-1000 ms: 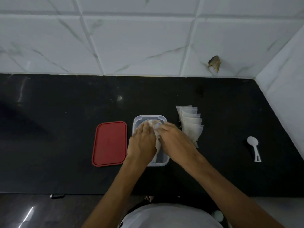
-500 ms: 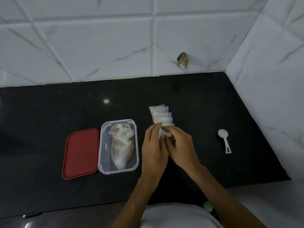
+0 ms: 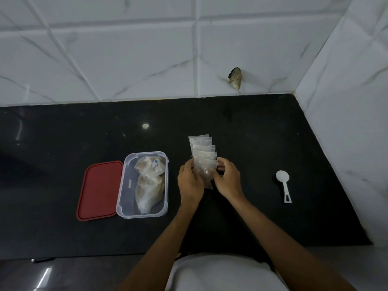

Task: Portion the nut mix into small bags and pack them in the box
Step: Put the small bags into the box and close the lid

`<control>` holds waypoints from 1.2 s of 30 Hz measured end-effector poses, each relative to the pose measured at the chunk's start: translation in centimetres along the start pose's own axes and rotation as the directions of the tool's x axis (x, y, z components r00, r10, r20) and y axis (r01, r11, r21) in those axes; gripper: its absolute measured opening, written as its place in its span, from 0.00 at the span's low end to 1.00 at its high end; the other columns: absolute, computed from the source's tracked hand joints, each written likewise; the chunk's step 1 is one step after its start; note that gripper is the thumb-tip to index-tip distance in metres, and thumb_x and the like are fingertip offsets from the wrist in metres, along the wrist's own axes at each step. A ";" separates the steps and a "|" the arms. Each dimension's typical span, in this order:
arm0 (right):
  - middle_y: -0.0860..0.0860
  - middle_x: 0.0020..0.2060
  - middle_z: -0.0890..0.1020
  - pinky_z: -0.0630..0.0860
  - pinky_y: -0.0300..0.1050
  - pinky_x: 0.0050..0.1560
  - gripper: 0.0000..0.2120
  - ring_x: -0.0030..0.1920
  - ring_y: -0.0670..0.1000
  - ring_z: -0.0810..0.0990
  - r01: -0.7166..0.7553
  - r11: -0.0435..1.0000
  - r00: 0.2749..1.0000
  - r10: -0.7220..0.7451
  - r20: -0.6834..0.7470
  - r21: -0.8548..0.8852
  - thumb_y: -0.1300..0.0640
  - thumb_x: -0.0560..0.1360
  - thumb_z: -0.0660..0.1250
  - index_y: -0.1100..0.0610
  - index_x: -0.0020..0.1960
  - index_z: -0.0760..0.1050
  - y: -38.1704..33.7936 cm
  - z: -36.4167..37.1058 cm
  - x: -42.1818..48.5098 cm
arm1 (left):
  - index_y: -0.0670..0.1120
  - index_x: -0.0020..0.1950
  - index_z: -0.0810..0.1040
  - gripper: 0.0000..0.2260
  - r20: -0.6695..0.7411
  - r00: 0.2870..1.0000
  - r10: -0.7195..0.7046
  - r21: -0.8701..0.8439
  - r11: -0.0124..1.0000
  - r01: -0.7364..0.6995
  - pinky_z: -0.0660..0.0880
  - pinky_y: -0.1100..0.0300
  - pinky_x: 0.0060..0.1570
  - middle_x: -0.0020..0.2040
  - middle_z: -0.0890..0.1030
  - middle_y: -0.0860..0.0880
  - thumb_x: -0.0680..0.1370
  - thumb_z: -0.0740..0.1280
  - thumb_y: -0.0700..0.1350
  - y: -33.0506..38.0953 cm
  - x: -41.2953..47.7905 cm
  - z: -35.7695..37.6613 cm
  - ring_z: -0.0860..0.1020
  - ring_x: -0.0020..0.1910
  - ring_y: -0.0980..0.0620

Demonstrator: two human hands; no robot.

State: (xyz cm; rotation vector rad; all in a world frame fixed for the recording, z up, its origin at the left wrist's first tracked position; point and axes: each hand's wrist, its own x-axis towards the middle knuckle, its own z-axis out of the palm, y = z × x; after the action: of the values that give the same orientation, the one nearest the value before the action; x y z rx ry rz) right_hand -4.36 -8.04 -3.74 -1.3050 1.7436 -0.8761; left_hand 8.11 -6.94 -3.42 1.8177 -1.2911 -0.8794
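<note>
Head view: the left hand (image 3: 190, 181) and right hand (image 3: 227, 180) pinch the nearest small bag (image 3: 204, 169) of an overlapped row (image 3: 201, 148) on the worktop (image 3: 252, 143). The clear box (image 3: 166, 185), which holds the big nut-mix bag (image 3: 149, 185), sits at their 9 o'clock. The bag is probably best lifted straight up, so its neighbours are not dragged along.

No lettering, label, brand or number is legible on anything in view from here.
</note>
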 end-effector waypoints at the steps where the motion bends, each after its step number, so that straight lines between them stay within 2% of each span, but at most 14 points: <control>1: 0.48 0.57 0.78 0.73 0.28 0.43 0.18 0.52 0.40 0.78 -0.001 1.000 1.000 0.001 0.003 0.005 0.57 0.75 0.71 0.52 0.64 0.75 0.1 0.1 0.3 | 0.45 0.70 0.75 0.19 -0.006 1.000 -0.002 -0.003 1.000 0.002 0.78 0.50 0.63 0.64 0.78 0.44 0.79 0.64 0.35 0.0 0.1 0.1 0.78 0.61 0.50; 9: 0.45 0.47 0.82 0.76 0.33 0.47 0.05 0.49 0.42 0.80 -0.048 0.998 0.999 0.048 0.009 0.045 0.56 0.77 0.69 0.53 0.52 0.79 0.0 0.0 1.2 | 0.45 0.67 0.77 0.15 -0.007 0.999 -0.050 -0.026 0.998 0.050 0.79 0.60 0.56 0.61 0.79 0.46 0.81 0.66 0.37 -0.7 1.0 0.4 0.80 0.56 0.52; 13: 0.44 0.44 0.83 0.76 0.33 0.43 0.03 0.46 0.41 0.81 -0.063 0.994 0.997 0.060 0.040 0.088 0.54 0.78 0.68 0.52 0.50 0.80 -0.6 -0.5 0.7 | 0.45 0.66 0.77 0.14 0.009 0.999 -0.045 0.000 0.999 0.045 0.78 0.60 0.56 0.60 0.78 0.46 0.81 0.66 0.39 -0.6 1.0 0.1 0.79 0.54 0.53; 19: 0.45 0.48 0.82 0.77 0.35 0.42 0.06 0.48 0.41 0.82 -0.054 0.987 0.998 0.047 0.048 0.149 0.53 0.79 0.66 0.51 0.54 0.78 -2.2 -1.9 -0.3 | 0.45 0.67 0.77 0.13 0.068 0.997 0.037 -0.076 0.997 -0.032 0.79 0.60 0.57 0.64 0.76 0.48 0.83 0.65 0.45 0.3 0.9 -0.8 0.79 0.57 0.55; 22: 0.46 0.49 0.83 0.81 0.40 0.47 0.07 0.48 0.43 0.83 -0.060 0.974 0.998 0.055 0.027 0.218 0.51 0.80 0.65 0.51 0.56 0.77 -3.7 -2.6 -0.7 | 0.49 0.60 0.78 0.07 0.050 0.998 0.045 -0.199 0.979 -0.034 0.83 0.54 0.53 0.56 0.82 0.52 0.83 0.65 0.46 1.6 0.4 -1.6 0.82 0.53 0.56; 25: 0.46 0.50 0.83 0.82 0.45 0.48 0.08 0.48 0.43 0.83 -0.055 0.948 0.998 0.054 0.012 0.312 0.49 0.79 0.65 0.49 0.56 0.76 -5.7 -3.1 -1.4 | 0.49 0.54 0.79 0.03 0.025 0.995 0.094 -0.284 0.955 -0.083 0.83 0.58 0.45 0.49 0.84 0.51 0.83 0.66 0.45 3.3 -0.4 -3.0 0.83 0.48 0.56; 28: 0.46 0.50 0.83 0.83 0.46 0.47 0.09 0.48 0.43 0.84 -0.045 0.917 0.998 0.055 -0.013 0.397 0.46 0.79 0.65 0.49 0.55 0.77 -8.1 -3.0 -2.5 | 0.47 0.55 0.78 0.04 -0.038 0.991 0.125 -0.346 0.929 -0.130 0.83 0.58 0.43 0.49 0.84 0.51 0.83 0.66 0.46 5.1 -1.2 -4.8 0.84 0.48 0.56; 32: 0.46 0.51 0.83 0.83 0.47 0.47 0.11 0.50 0.43 0.84 -0.071 0.877 0.994 0.023 0.107 0.475 0.44 0.77 0.67 0.48 0.55 0.78 -10.7 -1.6 -4.5 | 0.46 0.56 0.79 0.06 -0.116 0.990 0.084 -0.397 0.909 -0.124 0.84 0.55 0.43 0.49 0.84 0.52 0.83 0.66 0.47 6.0 -1.7 -8.0 0.84 0.49 0.57; 36: 0.45 0.52 0.84 0.82 0.48 0.51 0.10 0.51 0.43 0.83 -0.040 0.922 0.972 -0.054 0.230 0.385 0.47 0.77 0.69 0.49 0.56 0.79 -12.3 1.1 -6.3 | 0.45 0.54 0.82 0.07 -0.199 0.980 0.023 -0.402 0.910 -0.103 0.83 0.58 0.39 0.46 0.86 0.49 0.82 0.69 0.47 4.4 -1.7 -12.4 0.86 0.45 0.55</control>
State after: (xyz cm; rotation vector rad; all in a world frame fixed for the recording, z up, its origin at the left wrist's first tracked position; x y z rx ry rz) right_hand 3.02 -4.98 7.53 -1.0993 1.2993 -0.9683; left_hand 16.16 -4.18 6.76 1.4774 -0.9527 -0.8444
